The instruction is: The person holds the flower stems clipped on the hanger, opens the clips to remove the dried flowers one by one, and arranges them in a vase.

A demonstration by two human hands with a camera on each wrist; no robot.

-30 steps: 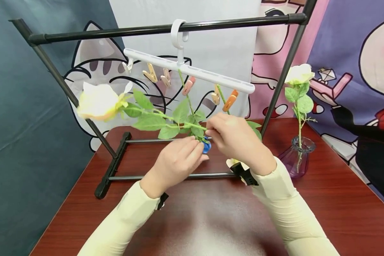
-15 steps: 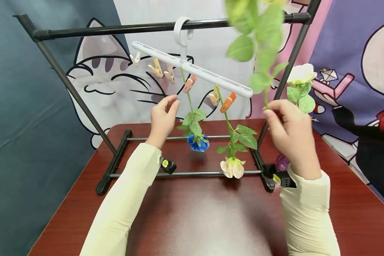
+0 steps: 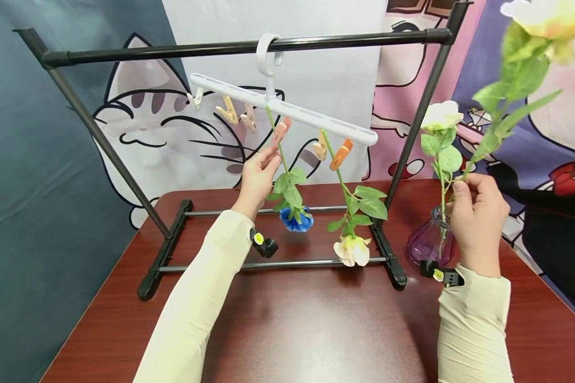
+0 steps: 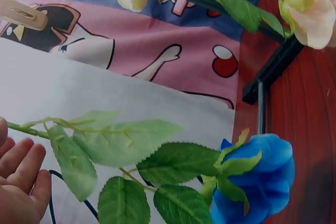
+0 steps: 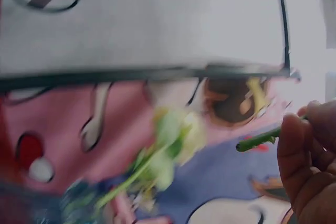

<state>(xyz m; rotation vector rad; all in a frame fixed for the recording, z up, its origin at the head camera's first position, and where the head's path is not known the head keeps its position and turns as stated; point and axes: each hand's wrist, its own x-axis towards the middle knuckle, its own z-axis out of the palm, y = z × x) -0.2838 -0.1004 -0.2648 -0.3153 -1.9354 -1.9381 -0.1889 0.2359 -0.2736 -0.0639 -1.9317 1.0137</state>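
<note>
My right hand (image 3: 479, 218) pinches the stem of a white rose with yellowish lower petals (image 3: 543, 21), held bloom up. The cut stem end (image 5: 254, 141) juts free past the fingers in the right wrist view. Beside this hand, a purple glass vase (image 3: 419, 244) holds another white rose (image 3: 442, 119). My left hand (image 3: 257, 178), fingers loosely extended, is at the stem of an upside-down blue rose (image 3: 296, 219), just below a pink clothespin (image 3: 281, 130). Whether its fingertips touch stem or clothespin, I cannot tell.
A white clip hanger (image 3: 311, 114) hangs from a black rack (image 3: 191, 49) on the red-brown table (image 3: 316, 319). An orange clothespin (image 3: 341, 154) holds an upside-down cream rose (image 3: 352, 250). More clothespins (image 3: 227, 110) dangle at the hanger's left half.
The white rose, earlier held sideways between both hands, is now upright in the right hand, which has moved right towards the vase. My left hand has risen to below the pink clothespin.
</note>
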